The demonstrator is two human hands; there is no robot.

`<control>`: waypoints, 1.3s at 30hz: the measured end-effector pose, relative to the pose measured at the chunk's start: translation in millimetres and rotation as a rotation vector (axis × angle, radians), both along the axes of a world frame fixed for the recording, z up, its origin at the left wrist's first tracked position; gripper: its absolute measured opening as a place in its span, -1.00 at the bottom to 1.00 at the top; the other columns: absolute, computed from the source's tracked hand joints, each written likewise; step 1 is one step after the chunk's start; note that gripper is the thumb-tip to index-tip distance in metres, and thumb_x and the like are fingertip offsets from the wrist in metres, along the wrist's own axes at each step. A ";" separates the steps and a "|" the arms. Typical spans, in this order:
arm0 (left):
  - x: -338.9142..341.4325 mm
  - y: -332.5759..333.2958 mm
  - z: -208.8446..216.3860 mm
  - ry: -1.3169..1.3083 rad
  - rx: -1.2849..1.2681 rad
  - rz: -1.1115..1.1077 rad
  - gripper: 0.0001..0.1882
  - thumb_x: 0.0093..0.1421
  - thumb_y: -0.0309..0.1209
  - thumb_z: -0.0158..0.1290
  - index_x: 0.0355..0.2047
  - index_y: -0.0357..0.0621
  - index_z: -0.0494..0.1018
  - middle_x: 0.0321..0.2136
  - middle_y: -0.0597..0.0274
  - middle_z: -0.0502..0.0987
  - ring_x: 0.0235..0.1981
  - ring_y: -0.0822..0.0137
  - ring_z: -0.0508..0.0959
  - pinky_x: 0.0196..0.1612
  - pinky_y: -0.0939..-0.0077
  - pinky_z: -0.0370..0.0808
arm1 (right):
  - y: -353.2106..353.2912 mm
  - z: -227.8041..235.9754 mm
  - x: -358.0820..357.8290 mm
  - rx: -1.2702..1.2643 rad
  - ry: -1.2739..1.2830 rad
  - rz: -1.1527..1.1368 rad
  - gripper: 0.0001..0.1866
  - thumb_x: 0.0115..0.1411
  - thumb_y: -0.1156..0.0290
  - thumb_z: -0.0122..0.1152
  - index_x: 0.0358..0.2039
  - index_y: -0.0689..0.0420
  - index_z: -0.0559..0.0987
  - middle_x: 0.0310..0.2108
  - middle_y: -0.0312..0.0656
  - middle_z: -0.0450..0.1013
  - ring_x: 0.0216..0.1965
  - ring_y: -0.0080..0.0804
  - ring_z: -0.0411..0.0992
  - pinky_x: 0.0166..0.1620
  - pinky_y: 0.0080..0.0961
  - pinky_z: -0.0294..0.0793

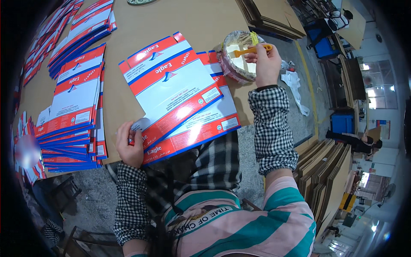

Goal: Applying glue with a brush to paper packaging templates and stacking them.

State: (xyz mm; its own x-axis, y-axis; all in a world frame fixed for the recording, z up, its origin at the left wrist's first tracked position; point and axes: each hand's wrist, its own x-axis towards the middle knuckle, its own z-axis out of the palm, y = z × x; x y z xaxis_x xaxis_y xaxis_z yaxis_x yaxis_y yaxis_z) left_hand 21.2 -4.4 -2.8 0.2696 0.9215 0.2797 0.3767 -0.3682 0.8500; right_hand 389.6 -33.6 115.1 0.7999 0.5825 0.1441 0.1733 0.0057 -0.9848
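A brush with a yellow handle [247, 51] is gripped in my right hand [267, 67], its lower end down in a round tub [227, 73] of whitish paste. The tub's rim is lined with crumpled plastic. My left hand [129, 147] has its thumb and fingers closed on the near left corner of a flat, unfolded carton [171, 94], printed red, white and blue. This carton lies at a slant over another flat carton [227, 109] of the same print, which shows along its right and near sides.
Fanned stacks of the same flat cartons [70, 111] cover the left of the brown table [180, 17]. Cardboard sheets [274, 17] lie beyond the tub, and more sheets [321, 171] lean at the right. White scrap [295, 92] is on the floor. Other people are farther off.
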 end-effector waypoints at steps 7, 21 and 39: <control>3.1 0.1 -2.0 0.032 -0.013 -0.008 -0.72 0.02 -0.58 0.06 -0.21 -0.31 0.40 -0.26 0.11 0.44 -0.46 0.41 0.43 -0.37 0.59 0.41 | -19.5 8.4 -6.9 0.065 -0.057 0.029 -0.86 0.21 0.44 -0.06 -0.33 0.26 0.33 -0.42 -0.10 0.46 -0.58 -0.49 0.45 -0.51 -0.66 0.46; 30.2 -6.4 -36.5 -0.114 -0.182 0.143 -0.68 -0.08 -0.62 -0.01 -0.26 -0.10 0.43 -0.49 0.19 0.44 -0.52 0.30 0.43 -0.45 0.45 0.39 | -52.3 -13.6 -40.6 0.002 0.273 0.339 -0.62 0.28 0.19 -0.19 -0.22 0.28 0.42 -0.47 -0.27 0.39 -0.43 -0.54 0.34 -0.26 -0.57 0.31; 8.5 -3.9 11.5 -0.020 0.003 0.038 -0.70 0.01 -0.54 -0.05 -0.18 -0.28 0.35 -0.18 0.00 0.37 -0.22 0.08 0.45 -0.19 0.38 0.43 | -59.6 -31.0 -62.8 0.076 0.512 0.342 -0.71 0.25 0.31 -0.05 -0.19 0.30 0.41 -0.37 -0.22 0.40 -0.46 -0.64 0.26 -0.32 -0.72 0.28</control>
